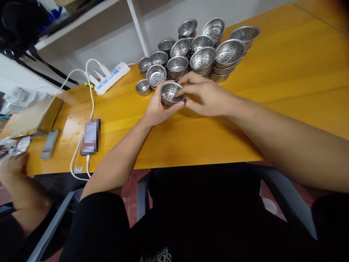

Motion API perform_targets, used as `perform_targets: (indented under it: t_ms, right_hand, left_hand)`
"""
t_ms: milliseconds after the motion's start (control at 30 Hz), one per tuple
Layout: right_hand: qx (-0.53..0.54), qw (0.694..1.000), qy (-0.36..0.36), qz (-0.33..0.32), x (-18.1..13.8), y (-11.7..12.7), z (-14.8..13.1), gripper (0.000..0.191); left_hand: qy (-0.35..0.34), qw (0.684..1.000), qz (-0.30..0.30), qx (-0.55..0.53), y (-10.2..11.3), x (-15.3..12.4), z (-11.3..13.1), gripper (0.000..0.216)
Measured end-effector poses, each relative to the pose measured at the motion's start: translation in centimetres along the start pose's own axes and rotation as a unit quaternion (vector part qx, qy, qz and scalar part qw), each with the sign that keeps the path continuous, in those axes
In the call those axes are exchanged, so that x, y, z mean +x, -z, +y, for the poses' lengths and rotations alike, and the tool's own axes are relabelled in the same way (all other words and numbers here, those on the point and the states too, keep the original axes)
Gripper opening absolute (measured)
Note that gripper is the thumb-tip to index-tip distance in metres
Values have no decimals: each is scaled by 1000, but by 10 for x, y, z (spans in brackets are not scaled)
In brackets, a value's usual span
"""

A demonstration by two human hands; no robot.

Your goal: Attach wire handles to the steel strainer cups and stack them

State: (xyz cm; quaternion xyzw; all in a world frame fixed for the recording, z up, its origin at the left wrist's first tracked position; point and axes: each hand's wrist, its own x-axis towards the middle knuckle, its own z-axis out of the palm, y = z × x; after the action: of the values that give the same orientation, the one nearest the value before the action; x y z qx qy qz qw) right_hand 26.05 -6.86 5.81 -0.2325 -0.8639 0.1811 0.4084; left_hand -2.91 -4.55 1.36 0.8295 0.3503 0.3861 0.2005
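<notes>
Closest in, both forearms come up over the front edge of the yellow table (pixel 286 72) and meet around one small strainer cup (pixel 171 94), held just above the tabletop and a little short of the big cluster. The left hand (pixel 158 109) is wrapped around its outer wall from the left and underneath, thumb curled along the front, so it's gripping the cup firmly. The right hand (pixel 203 95) is pinched at the cup's right rim with the fingertips dipping inside; looks like it's fiddling with something in the middle, maybe a little post or stem, but that part's too small to tell. So my read is it's the fitting or checking step on a single cup, and the next bit calls for a steady hold from the left while the right does the fine fingertip work. Off to the left there's a phone (pixel 91 137) on a white cable (pixel 81 109), and another person's hand (pixel 13 163) at the table corner. Further back sit a white power strip (pixel 110 77) and the pile of perforated steel cups (pixel 201 47), some stacked.
</notes>
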Motion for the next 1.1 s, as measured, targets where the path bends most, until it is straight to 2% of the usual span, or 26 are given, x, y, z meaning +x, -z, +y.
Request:
perform_targets:
  t_ms: [133,233,333,467,600,700,833,967,1100]
  right_hand:
    - [-15,1000,4,-6,-2,-9,5,40]
    - [-16,1000,5,15,-1,-4,1,44]
    - [-15,999,4,51,-1,6,-3,52]
    - [-8,997,-23,74,-2,14,-1,49]
    - [14,997,-63,47,-3,13,2,38]
    - [21,995,-86,40,-2,13,-1,36]
    - [38,992,-111,42,1,16,-4,42]
    - [48,991,-124,29,1,17,-5,43]
    - [39,994,-104,25,0,15,-4,37]
  left_hand:
    - [12,1000,14,21,3,0,13,97]
    - [-3,998,29,50,13,1,17,101]
    - [-8,994,88,67,32,5,11,111]
    - [33,973,204,103,70,11,-18,118]
    - [110,951,270,102,100,10,-60,123]
    - [156,947,273,67,110,5,-81,128]
    - [204,946,250,43,108,3,-87,123]
    - [197,953,225,40,97,7,-90,123]
    - [194,959,203,32,91,8,-96,125]
